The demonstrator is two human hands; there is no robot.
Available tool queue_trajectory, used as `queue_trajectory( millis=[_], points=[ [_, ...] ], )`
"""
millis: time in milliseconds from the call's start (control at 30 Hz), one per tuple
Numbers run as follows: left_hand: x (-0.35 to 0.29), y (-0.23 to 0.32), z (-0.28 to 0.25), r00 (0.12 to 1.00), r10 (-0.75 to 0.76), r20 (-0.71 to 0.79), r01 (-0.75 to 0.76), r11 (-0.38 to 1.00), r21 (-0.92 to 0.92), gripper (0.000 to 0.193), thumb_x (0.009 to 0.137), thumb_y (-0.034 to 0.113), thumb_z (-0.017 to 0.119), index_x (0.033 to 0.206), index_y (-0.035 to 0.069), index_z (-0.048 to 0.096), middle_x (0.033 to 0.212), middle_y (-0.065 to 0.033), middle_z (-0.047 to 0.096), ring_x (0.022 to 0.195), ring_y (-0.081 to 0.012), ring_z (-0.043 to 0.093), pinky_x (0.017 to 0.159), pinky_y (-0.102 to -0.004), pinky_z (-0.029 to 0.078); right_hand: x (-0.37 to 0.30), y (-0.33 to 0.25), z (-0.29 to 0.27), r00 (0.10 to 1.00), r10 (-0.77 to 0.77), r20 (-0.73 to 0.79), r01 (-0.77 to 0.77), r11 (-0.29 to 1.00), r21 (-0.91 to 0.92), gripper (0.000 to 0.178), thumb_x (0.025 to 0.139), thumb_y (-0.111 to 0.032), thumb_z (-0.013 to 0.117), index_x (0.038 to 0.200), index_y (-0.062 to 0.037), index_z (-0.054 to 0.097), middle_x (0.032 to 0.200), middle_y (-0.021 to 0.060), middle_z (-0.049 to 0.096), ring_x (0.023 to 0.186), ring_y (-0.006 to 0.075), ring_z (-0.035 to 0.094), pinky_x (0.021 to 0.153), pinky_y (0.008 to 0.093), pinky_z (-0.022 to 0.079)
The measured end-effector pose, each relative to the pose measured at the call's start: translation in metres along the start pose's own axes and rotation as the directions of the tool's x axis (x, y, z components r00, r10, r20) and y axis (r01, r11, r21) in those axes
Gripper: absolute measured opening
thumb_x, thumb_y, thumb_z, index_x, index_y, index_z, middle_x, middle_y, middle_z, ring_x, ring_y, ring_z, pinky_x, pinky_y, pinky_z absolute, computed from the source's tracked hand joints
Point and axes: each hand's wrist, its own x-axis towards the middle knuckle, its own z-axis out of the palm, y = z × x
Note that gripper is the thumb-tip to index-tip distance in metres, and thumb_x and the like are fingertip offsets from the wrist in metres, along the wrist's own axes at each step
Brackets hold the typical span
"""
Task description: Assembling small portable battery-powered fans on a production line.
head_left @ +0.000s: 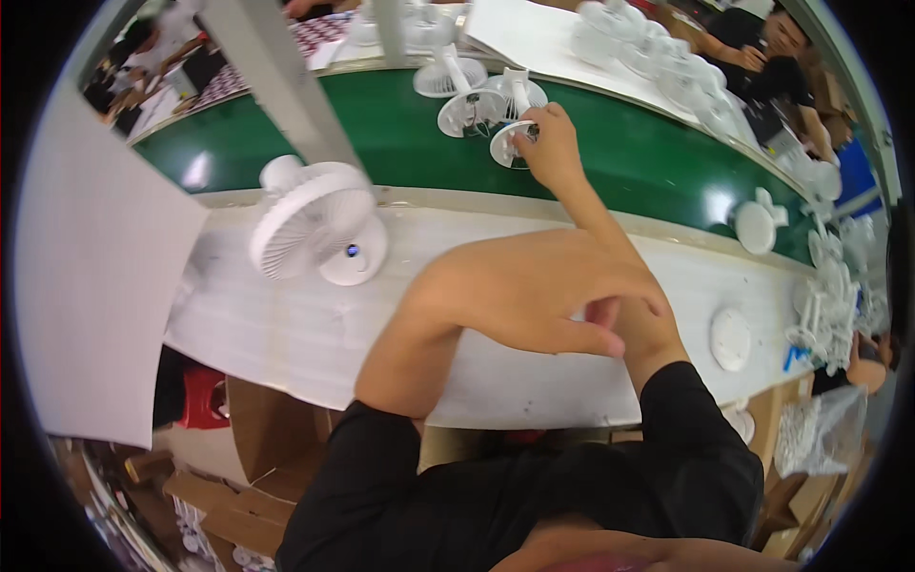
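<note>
My right hand (553, 143) reaches over the green belt and grips the rim of a white fan base (510, 148). Its underside is turned toward me, and some inner parts show. Beside it on the belt lie another white fan with its base open (467, 112) and a fan head (443, 78). My left hand (543, 291) crosses in front of my right forearm. Its thumb stands apart from its loosely bent fingers, and nothing shows in it; some fingertips are hidden. An assembled white fan (319, 224) with a small lit display stands on the worktop at left.
A round white disc (731, 338) lies on the white worktop (515, 391) at right. One white fan part (758, 224) sits on the belt (629, 143). Several fans crowd the right edge. A grey post (286, 86) rises at left; cardboard boxes stand below. Other people sit beyond the belt.
</note>
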Motion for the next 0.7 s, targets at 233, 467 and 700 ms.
queue_trajectory(
  millis=[233,467,700],
  points=[
    [-0.005,0.011,-0.001,0.996,-0.092,0.004,0.092,0.996,0.02,0.034,0.087,0.021,0.066,0.117,0.004,0.063,0.093,-0.0093,0.068,0.072,-0.0215,0.061,0.065,-0.0304,0.047,0.012,-0.067,0.086,0.978,-0.197,0.069,0.181,0.965,0.189,0.024,0.074,-0.003,0.075,0.096,-0.002,0.066,0.09,0.0099,0.058,0.077,0.024,0.058,0.072,0.0345,0.049],
    [-0.001,0.0,-0.011,0.93,0.044,-0.365,0.008,0.99,0.139,0.027,0.079,0.009,0.071,0.107,0.009,0.071,0.073,0.0005,0.068,0.056,-0.0129,0.055,0.056,-0.022,0.041,0.014,-0.037,0.009,0.951,0.199,0.238,-0.303,0.755,0.581,0.024,0.079,-0.012,0.073,0.099,0.0002,0.064,0.09,0.0092,0.06,0.079,0.0223,0.061,0.07,0.0318,0.051],
    [-0.007,-0.048,-0.023,0.54,-0.17,-0.824,0.423,0.901,0.091,0.045,0.08,0.008,0.066,0.124,0.006,0.054,0.123,-0.014,0.055,0.102,-0.0256,0.055,0.087,-0.0323,0.047,-0.016,-0.053,-0.091,0.875,0.452,0.176,-0.483,0.779,0.4,0.024,0.086,-0.017,0.066,0.102,0.0006,0.063,0.093,0.0088,0.061,0.087,0.0184,0.058,0.08,0.032,0.048]
  ],
)
